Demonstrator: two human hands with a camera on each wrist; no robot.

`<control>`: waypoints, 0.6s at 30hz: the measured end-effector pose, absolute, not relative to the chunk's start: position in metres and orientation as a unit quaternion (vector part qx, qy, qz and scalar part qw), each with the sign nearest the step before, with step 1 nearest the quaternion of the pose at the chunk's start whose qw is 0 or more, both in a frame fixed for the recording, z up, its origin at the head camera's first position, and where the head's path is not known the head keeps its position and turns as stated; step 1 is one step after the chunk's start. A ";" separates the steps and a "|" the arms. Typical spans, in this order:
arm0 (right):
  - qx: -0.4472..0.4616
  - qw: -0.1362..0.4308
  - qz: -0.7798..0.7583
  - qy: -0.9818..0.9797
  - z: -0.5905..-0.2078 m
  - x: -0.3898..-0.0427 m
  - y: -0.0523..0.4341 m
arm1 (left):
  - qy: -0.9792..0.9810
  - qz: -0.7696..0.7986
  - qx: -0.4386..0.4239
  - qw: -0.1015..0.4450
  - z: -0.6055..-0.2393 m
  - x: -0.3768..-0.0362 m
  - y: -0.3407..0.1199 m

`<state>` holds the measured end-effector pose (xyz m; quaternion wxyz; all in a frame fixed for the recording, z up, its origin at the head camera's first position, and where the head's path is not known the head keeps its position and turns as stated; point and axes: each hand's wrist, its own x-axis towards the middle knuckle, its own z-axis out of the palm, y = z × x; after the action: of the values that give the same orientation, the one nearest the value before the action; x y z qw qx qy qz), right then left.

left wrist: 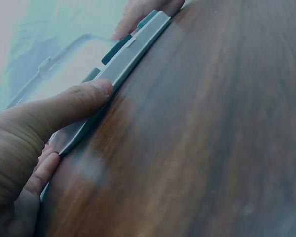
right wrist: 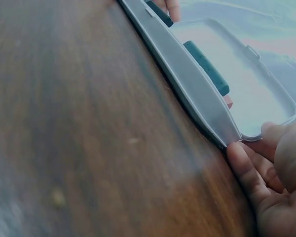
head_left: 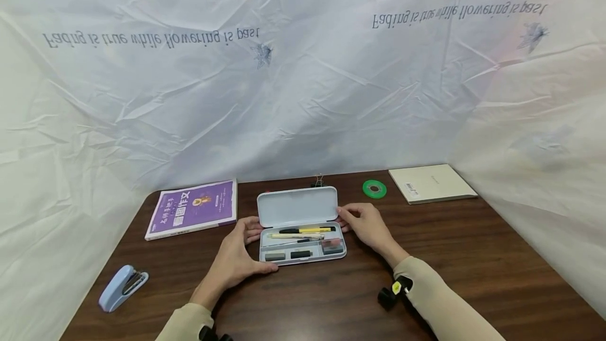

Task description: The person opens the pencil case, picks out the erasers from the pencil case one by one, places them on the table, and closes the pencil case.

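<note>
A pale grey pencil case [head_left: 303, 261] lies open at the middle of the brown table [head_left: 473, 257], its lid [head_left: 297, 207] raised toward the back. Inside are a black-and-yellow pen [head_left: 307, 230], a yellow pencil [head_left: 293, 236], dark erasers [head_left: 289, 255] and a pink eraser [head_left: 331, 243]. My left hand [head_left: 236, 257] grips the case's left end, thumb on the front rim [left wrist: 123, 59]. My right hand [head_left: 366, 225] holds the right end, where the lid corner [right wrist: 266, 131] meets its fingers [right wrist: 246, 168].
A purple book [head_left: 194, 208] lies at the back left and a light blue stapler [head_left: 120, 286] at the front left. A binder clip [head_left: 318, 180] sits behind the case. A green tape roll [head_left: 374, 189] and a beige notebook [head_left: 431, 183] lie at the back right. White sheeting surrounds the table.
</note>
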<state>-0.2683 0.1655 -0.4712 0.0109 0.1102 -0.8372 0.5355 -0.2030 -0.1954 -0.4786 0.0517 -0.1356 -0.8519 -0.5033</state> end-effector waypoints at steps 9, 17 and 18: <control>0.100 0.001 0.537 -0.838 -0.469 -0.265 0.163 | -0.859 -0.488 -0.143 0.063 -0.478 -0.201 -0.201; 0.143 0.036 0.522 -0.840 -0.431 -0.266 0.186 | -0.863 -0.456 -0.193 0.094 -0.475 -0.201 -0.201; 0.154 0.052 0.522 -0.837 -0.424 -0.266 0.190 | -0.863 -0.456 -0.197 0.096 -0.475 -0.201 -0.201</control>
<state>-0.2656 0.1903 -0.4237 0.0523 0.1536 -0.8373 0.5221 -0.2013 -0.2012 -0.4747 0.0959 -0.1973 -0.8627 -0.4556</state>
